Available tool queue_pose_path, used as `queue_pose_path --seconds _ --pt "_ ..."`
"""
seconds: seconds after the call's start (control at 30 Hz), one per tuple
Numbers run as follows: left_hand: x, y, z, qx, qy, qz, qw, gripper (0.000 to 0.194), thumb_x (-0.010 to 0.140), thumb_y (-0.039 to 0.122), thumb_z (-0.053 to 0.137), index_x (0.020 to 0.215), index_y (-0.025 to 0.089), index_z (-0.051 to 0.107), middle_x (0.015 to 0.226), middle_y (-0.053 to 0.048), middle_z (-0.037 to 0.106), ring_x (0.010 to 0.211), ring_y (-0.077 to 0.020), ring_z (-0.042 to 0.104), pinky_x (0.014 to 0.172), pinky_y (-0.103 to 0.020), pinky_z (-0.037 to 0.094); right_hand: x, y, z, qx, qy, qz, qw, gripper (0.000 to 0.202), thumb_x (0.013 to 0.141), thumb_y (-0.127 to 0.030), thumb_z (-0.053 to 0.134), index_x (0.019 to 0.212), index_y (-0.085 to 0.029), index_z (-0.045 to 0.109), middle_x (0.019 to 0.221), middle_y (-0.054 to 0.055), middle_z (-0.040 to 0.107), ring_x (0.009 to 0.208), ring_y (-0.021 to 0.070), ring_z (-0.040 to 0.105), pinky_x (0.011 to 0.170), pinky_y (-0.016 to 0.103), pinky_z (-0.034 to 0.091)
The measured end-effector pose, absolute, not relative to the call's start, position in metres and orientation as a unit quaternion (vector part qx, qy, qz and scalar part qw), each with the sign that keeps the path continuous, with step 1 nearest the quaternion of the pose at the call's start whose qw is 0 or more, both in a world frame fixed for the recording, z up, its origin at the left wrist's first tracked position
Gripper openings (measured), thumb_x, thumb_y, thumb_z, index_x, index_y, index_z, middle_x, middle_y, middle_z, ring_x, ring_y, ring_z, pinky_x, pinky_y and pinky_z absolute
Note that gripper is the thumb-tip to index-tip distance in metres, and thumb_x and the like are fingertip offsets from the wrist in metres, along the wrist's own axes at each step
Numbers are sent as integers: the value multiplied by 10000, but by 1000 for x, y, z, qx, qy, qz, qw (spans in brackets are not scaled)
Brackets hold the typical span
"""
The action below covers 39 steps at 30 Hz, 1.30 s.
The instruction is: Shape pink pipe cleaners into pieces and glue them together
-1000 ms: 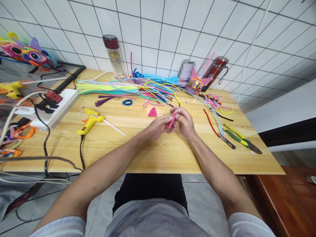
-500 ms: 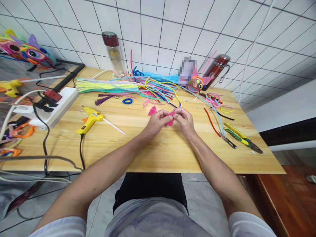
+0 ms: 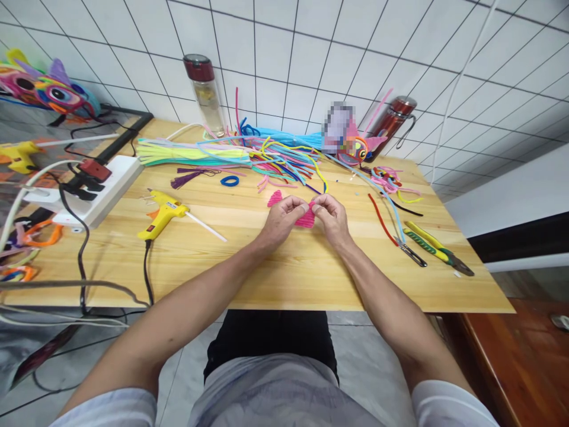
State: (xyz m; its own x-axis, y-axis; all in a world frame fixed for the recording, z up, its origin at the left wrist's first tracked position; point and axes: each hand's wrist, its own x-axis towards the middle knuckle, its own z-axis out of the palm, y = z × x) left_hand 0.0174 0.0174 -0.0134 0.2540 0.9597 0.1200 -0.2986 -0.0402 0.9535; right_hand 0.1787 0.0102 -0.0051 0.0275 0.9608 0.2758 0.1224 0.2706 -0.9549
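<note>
Between my two hands is a pink piece of pipe cleaner (image 3: 304,220), bent into tight zigzag rows. My left hand (image 3: 284,218) pinches its upper left side between thumb and fingers. My right hand (image 3: 331,216) pinches its upper right corner, and the fingertips of both hands nearly meet there. The lower part of the piece hangs below the thumbs; its top is hidden by the fingers. Just beyond my left hand lies a second pink zigzag piece (image 3: 274,198) on the wooden table (image 3: 249,279).
A yellow glue gun (image 3: 162,214) with a white stick lies left, near a power strip (image 3: 95,196). Bundled pipe cleaners (image 3: 195,153) stretch along the back beside a glass bottle (image 3: 205,95). Pliers (image 3: 438,249) and thread snips (image 3: 411,254) lie right. A blue ring (image 3: 230,181) sits centre-left.
The pink piece between my hands has turned slightly, and more of its lower rows show below my thumbs. Both hands stay in nearly the same place.
</note>
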Motion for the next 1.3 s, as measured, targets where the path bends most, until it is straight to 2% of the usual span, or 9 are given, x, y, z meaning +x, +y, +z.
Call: queue_pose_path --seconds 0.2,0.37,0.47,0.63,0.73,0.87,1.1,1.3 --pt "20 16 -12 475 327 500 646 341 775 480 790 845 168 673 791 5 669 729 -122 574 758 -270 485 182 10 -3 -445 -574 403 557 194 798 -364 667 941 -253 738 817 -2 680 769 190 596 759 346 518" --pt "21 18 -16 441 316 492 681 358 753 490 805 838 175 660 713 24 606 644 -107 518 635 -248 437 182 10 -3 -435 -592 410 540 197 800 -404 718 922 -252 745 884 5 703 803 187 599 764 334 516" --pt "20 18 -14 447 316 478 687 364 749 497 804 832 177 651 701 23 597 618 -105 504 597 -247 415 182 11 -3 -438 -591 409 540 198 802 -429 753 865 -243 725 846 -4 685 759 169 579 748 322 498" --pt "18 12 -6 518 322 472 637 334 766 456 808 890 173 684 804 -1 673 725 -120 554 697 -257 441 184 15 -9 -461 -566 417 541 282 821 -488 784 798 -226 681 691 -32 624 651 141 528 673 296 440" --pt "18 10 -4 550 320 461 618 305 789 463 779 831 174 694 757 4 634 726 -131 536 720 -278 440 184 16 -10 -471 -549 420 549 337 810 -527 807 771 -228 658 658 -39 602 630 138 517 652 292 443" --pt "18 12 -6 520 338 480 621 311 803 488 735 761 185 677 692 6 583 664 -132 487 659 -287 405 182 15 -7 -449 -552 430 556 342 833 -550 782 801 -229 671 674 -32 608 622 138 520 647 299 461" --pt "17 15 -8 514 339 487 619 331 813 517 745 776 200 659 692 6 588 662 -136 491 656 -282 412 181 12 -3 -468 -563 416 540 231 780 -424 784 829 -228 673 713 -29 637 641 133 524 633 287 446" --pt "18 10 -6 541 344 509 574 258 849 425 740 810 181 665 742 10 615 709 -126 524 714 -274 431 179 11 -3 -477 -567 402 538 203 757 -392 760 791 -221 656 678 -32 624 621 131 519 631 291 434"
